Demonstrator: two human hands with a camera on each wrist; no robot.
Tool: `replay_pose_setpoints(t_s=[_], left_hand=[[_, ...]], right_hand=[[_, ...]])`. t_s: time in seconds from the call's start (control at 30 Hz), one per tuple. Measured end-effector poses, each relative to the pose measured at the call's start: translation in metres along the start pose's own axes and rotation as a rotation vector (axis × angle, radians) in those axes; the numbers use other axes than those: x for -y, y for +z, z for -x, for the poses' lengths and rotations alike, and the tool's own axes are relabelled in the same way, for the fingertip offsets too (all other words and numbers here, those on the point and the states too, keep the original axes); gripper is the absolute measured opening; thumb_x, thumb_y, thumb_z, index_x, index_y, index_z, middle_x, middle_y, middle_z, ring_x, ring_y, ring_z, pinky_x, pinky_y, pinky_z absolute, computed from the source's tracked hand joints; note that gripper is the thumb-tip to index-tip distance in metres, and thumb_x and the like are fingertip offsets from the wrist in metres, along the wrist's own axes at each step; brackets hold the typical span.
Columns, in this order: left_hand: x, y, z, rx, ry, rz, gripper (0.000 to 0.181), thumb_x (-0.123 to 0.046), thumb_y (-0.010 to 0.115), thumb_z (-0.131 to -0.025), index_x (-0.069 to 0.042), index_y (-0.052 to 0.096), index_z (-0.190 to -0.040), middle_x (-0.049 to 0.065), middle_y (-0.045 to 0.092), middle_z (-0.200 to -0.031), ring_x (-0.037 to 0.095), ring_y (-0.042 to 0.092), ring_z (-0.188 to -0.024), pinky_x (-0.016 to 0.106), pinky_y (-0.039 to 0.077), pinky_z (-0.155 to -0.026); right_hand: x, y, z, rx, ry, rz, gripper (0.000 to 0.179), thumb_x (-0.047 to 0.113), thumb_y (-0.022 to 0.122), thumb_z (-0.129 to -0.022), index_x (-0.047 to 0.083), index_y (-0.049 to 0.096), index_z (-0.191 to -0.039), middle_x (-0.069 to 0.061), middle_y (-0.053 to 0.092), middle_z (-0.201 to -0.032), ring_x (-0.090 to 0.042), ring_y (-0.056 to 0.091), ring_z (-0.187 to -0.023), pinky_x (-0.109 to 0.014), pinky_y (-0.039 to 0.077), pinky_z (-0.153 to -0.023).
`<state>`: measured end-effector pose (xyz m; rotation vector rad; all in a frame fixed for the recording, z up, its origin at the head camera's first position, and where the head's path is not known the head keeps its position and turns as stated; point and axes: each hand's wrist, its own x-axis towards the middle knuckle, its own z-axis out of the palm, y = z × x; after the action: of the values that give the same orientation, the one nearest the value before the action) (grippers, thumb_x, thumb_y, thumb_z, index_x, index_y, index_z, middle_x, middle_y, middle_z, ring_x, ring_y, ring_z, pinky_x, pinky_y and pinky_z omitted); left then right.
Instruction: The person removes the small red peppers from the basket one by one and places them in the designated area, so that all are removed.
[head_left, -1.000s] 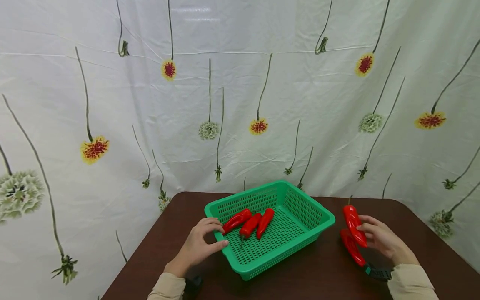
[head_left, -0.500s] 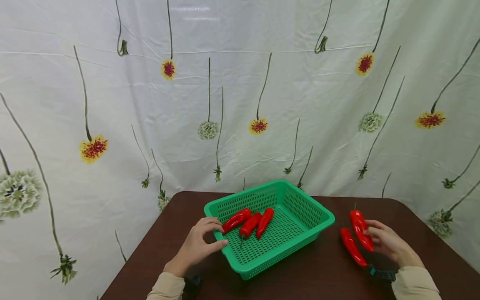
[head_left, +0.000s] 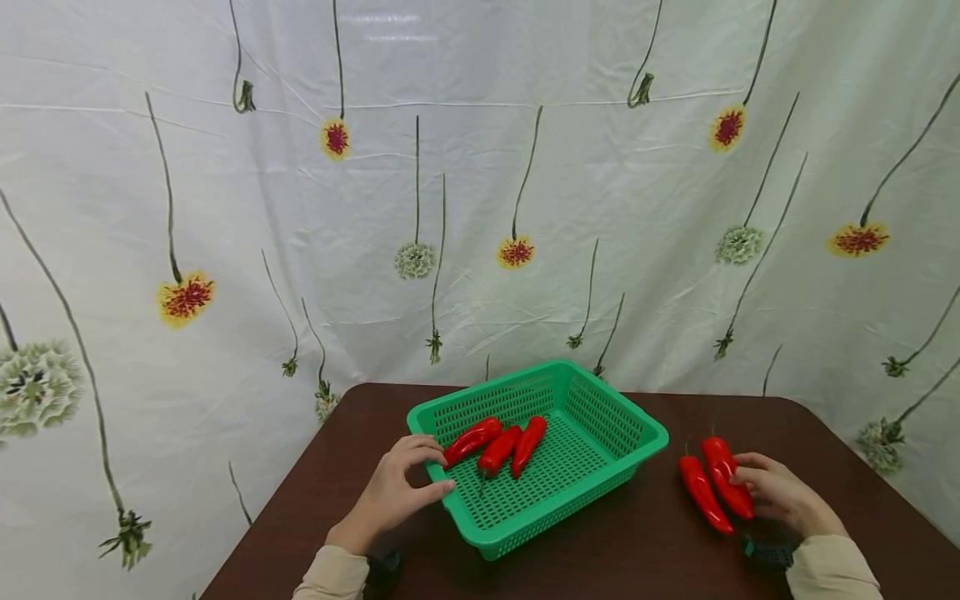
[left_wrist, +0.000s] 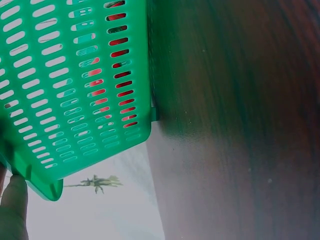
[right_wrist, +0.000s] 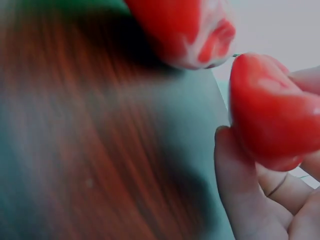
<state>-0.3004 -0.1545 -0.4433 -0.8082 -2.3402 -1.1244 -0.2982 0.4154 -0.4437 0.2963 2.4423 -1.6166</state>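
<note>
My right hand (head_left: 783,492) pinches a shiny red chili pepper (head_left: 718,462) between thumb and fingers, low over the table's right side. Just left of it lies another red chili pepper (head_left: 703,493), nearly parallel. In the right wrist view the held pepper's end fills the space between thumb (right_wrist: 237,175) and fingers. On the left, my left hand (head_left: 393,487) grips the near-left rim of a green plastic basket (head_left: 558,500), fingers bent over the edge and thumb along it. Inside the basket, toward its left, lie three red chili peppers (head_left: 497,450), one with its stem toward me.
The dark brown table (head_left: 622,558) carries the basket and the loose pepper. A white curtain (head_left: 480,192) printed with flowers hangs behind the table's back edge. A black strap (head_left: 772,554) sits by the right wrist.
My right hand has lowered the pepper and moved it slightly right, from overlapping the lying pepper to beside it. The left hand and basket have stayed still.
</note>
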Motion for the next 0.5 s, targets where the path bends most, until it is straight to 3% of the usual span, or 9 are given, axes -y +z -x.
replay_pose_setpoints(t_s=[0.5], left_hand=[[-0.0009, -0.0003, -0.0001, 0.004, -0.012, 0.003, 0.018, -0.026, 0.082, -0.083, -0.028, 0.072, -0.097, -0.003, 0.066, -0.119, 0.025, 0.056, -0.12, 0.058, 0.051, -0.097]], right_hand=[[-0.0005, -0.0035, 0.0068, 0.035, 0.029, 0.019, 0.059, 0.016, 0.061, -0.092, -0.012, 0.033, -0.136, -0.011, 0.062, -0.102, -0.02, 0.066, -0.086, -0.044, 0.06, -0.079]])
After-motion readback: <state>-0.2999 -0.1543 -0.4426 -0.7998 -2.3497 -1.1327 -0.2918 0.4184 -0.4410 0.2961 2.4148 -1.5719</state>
